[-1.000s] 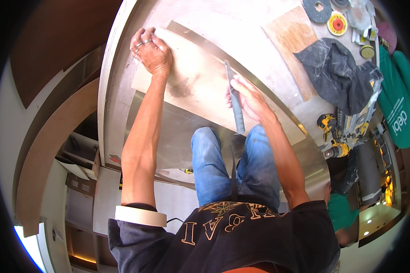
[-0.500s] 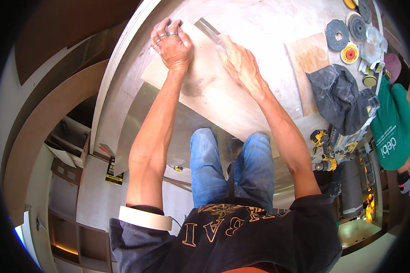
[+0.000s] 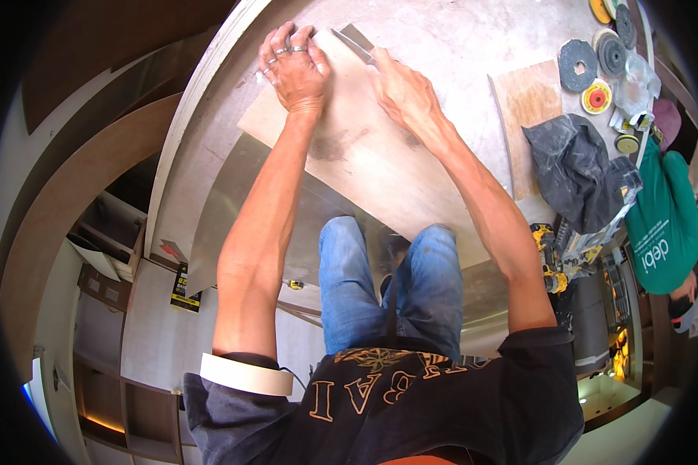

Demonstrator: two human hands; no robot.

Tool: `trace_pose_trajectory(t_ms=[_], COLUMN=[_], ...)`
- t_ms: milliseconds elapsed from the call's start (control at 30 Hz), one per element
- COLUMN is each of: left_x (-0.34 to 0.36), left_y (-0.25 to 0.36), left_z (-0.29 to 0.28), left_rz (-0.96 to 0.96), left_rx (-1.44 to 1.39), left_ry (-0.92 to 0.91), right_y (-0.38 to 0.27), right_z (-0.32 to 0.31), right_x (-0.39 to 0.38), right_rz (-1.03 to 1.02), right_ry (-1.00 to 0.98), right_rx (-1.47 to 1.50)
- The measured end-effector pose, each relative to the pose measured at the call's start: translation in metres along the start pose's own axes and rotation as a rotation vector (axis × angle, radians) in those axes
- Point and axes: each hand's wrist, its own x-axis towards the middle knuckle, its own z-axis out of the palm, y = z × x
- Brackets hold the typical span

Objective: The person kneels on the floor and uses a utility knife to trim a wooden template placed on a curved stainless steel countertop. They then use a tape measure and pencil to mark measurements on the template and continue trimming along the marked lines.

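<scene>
Pale board point(image 3: 411, 178) lies flat, slanted across a metal sheet point(image 3: 287, 201) on the table point(image 3: 442, 23), its near edge by the knees of the person's jeans point(image 3: 392, 287). Left hand point(image 3: 296, 74): spread, palm down on the board's far-left corner, fingers bent toward its edge, not gripping; rings on some fingers. Right hand point(image 3: 399, 89): closed around a thin-bladed tool point(image 3: 352, 41), forefinger extended toward the blade; handle hidden by the hand. Blade sits along the board's far edge, over a strip of metal showing past it; can't tell if it touches that metal.

Right of the board, apart from it: brown wood panel point(image 3: 516, 116), then crumpled black cloth point(image 3: 570, 170) overlapping the panel. Grey disc point(image 3: 578, 66) and yellow disc with red centre point(image 3: 596, 98) beyond. Yellow-and-black power tool point(image 3: 547, 242) near the right forearm. Off-white ring point(image 3: 246, 374) sits around the left sleeve.
</scene>
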Motion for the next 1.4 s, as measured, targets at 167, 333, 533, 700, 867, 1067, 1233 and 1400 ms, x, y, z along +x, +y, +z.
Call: trace_pose_trajectory(t_ms=[167,333,533,700,867,1067,1233,1400], left_x=[0.001,0.000,0.002,-0.003,0.003,0.000,0.002,0.000], left_y=[0.003,0.001,0.004,-0.003,0.004,0.002,0.002,0.002], left_z=[0.000,-0.002,0.002,-0.001,0.001,-0.002,-0.002,-0.003], left_rz=[0.013,0.011,0.020,-0.007,0.006,-0.001,-0.003,0.003], left_rx=[0.000,-0.003,-0.009,-0.018,-0.027,-0.011,0.008,0.008], left_ry=[0.021,0.017,0.004,-0.005,0.008,-0.002,-0.010,-0.009], right_y=[-0.013,-0.002,0.123,0.153,0.065,0.004,0.006,0.010], right_z=[-0.015,-0.016,0.021,0.001,-0.010,-0.017,-0.009,0.001], right_x=[0.001,-0.020,-0.207,-0.310,-0.150,-0.012,-0.002,0.001], right_rz=[0.051,-0.062,0.174,0.454,0.192,0.086,0.022,-0.041], right_ry=[-0.082,0.011,0.039,-0.166,0.054,-0.048,-0.002,0.082], right_rx=[-0.082,0.045,-0.105,-0.142,0.008,0.031,-0.016,-0.052])
